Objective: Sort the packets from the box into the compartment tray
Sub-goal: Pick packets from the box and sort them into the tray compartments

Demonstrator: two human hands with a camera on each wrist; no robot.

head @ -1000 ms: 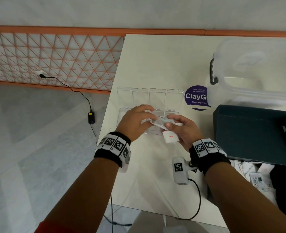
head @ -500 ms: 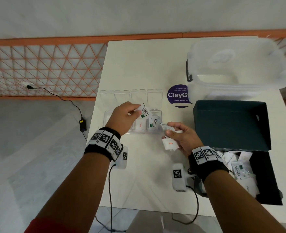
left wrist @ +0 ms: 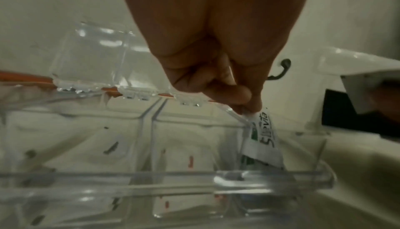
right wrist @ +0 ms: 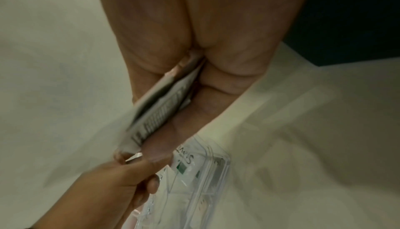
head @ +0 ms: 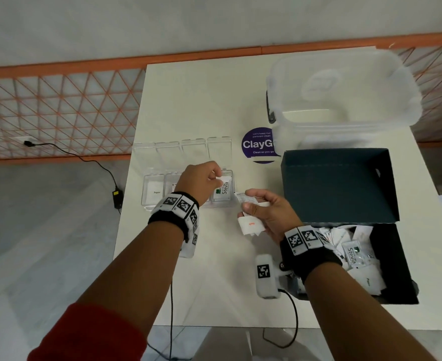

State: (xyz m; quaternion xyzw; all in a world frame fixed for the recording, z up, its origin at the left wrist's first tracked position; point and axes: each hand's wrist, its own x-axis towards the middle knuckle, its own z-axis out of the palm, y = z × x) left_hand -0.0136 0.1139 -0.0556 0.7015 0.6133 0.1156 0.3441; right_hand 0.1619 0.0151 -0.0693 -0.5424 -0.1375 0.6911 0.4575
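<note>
A clear compartment tray (head: 147, 196) lies on the white table, its lids tipped open at the back. My left hand (head: 204, 178) pinches a white Stevia packet (head: 223, 190) by its top edge, its lower end inside the rightmost compartment (left wrist: 303, 147). The same packet (left wrist: 263, 140) hangs from my fingertips in the left wrist view. My right hand (head: 264, 212) grips a small stack of packets (head: 251, 225) just right of the tray, a Salt packet on the outside. The dark box (head: 396, 256) at the right holds several more packets (head: 355, 254).
A clear lidded plastic bin (head: 344, 95) stands at the back right, behind the box's raised dark flap (head: 337, 183). A purple round sticker (head: 258, 145) lies on the table beside it. The leftmost compartment holds a Sugar packet (head: 156, 191). The table's left edge is close to the tray.
My left hand took a Stevia packet from the stack in my right hand and carried it down into the rightmost compartment. The right hand drew back a little with the remaining packets.
</note>
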